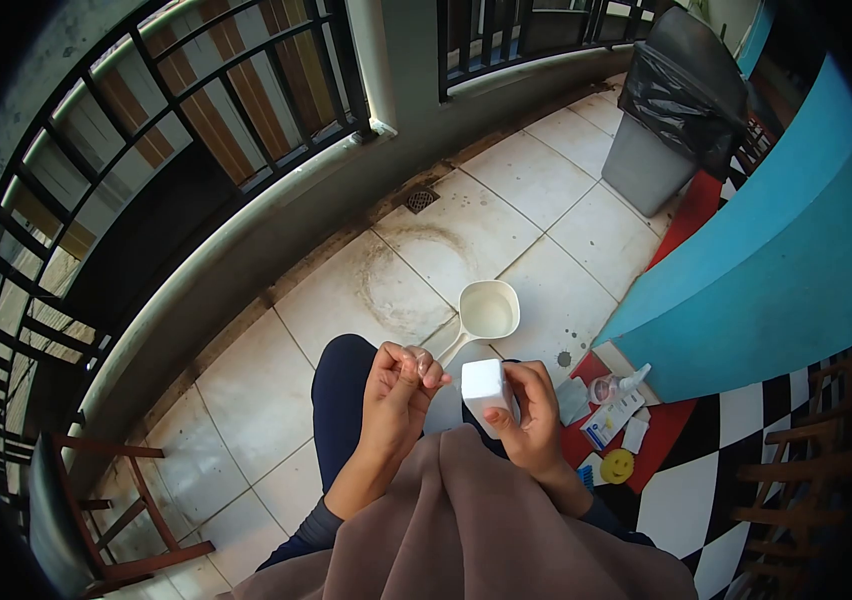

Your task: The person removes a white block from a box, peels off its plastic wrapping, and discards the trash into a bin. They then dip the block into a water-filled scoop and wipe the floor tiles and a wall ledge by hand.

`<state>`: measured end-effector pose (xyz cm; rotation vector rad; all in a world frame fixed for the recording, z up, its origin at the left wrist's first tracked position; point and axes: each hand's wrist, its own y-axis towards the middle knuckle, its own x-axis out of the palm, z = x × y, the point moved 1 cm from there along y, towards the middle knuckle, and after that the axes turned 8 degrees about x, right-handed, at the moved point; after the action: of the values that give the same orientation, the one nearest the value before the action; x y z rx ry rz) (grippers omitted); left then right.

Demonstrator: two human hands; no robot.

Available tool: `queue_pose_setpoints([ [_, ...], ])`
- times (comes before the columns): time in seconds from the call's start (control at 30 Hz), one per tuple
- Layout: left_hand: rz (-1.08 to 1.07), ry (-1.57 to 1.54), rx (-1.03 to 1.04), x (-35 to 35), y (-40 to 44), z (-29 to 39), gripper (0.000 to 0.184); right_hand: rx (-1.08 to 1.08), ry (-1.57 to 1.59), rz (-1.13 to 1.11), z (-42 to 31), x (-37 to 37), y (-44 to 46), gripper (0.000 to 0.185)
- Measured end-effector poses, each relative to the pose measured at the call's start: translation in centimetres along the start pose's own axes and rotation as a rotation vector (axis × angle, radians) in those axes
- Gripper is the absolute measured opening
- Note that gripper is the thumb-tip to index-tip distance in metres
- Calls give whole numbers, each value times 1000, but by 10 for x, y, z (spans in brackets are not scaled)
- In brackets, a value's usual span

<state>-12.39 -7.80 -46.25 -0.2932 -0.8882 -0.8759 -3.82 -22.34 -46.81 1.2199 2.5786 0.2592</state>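
My right hand (534, 418) is wrapped around a small white block-like object (485, 383) with rounded corners, held in front of my lap. Beside it on the left, my left hand (398, 392) has its fingers curled in against the thumb, and they look wet. Whether anything is pinched in them cannot be made out. A gap separates the left fingertips from the white object. Just beyond both hands, a white dipper (489, 308) with clear liquid in it stands on the tiles, its handle pointing toward me.
On a red strip to the right lie a clear pump bottle (611, 389), a white-and-blue box (610, 421), a yellow smiley sponge (617, 466) and a blue brush (586, 476). A grey bin (644, 160), floor drain (421, 200), blue wall (746, 270) and stool (81, 520) surround the floor.
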Motion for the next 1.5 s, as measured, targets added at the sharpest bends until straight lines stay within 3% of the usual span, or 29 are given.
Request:
queue_pose_setpoints([
  [0.1,19,-33,-9,-3,2,8,8,169,257,49,4,-3,2,46],
  [0.3,78,169,-82,-16,8,47,5,177,242,221,17,-59,14,51],
  [0.4,20,356,-110,-16,4,48,18,231,354,202,12,-56,12,53],
  [0.47,-214,714,-51,-17,-3,41,55,287,452,156,10,-46,9,57],
  [0.53,-507,1047,-110,-12,-6,40,66,316,499,41,1,-24,8,58],
  [0.63,-694,1204,-69,-8,-10,32,59,324,445,-143,-9,13,5,57],
  [0.73,-672,1153,9,-13,-14,33,51,216,311,-209,-19,31,4,54],
  [0.83,-637,1108,-45,-20,-22,42,51,221,373,-340,-21,26,8,41],
  [0.97,-623,1075,-40,-46,-29,41,58,469,523,-286,7,31,8,23],
  [1.07,-335,1149,100,-73,-29,39,51,627,525,-231,61,37,26,17],
  [1.1,-208,1061,-22,-104,-30,27,45,709,471,-251,85,44,30,13],
  [1.13,-133,1080,42,-123,-30,23,42,795,403,-337,114,53,28,13],
  [1.2,50,793,-41,-129,-30,28,42,964,268,-507,176,73,17,13],
  [1.27,104,777,-5,-145,-33,22,44,1097,184,-620,225,100,-4,11],
  [1.37,126,795,7,-158,-38,17,47,961,-430,-826,260,129,-13,7],
  [1.47,155,771,28,-159,-42,19,50,488,-900,-773,314,141,-32,5],
  [1.5,179,759,40,-159,-44,20,50,502,-897,-766,331,144,-36,3],
])
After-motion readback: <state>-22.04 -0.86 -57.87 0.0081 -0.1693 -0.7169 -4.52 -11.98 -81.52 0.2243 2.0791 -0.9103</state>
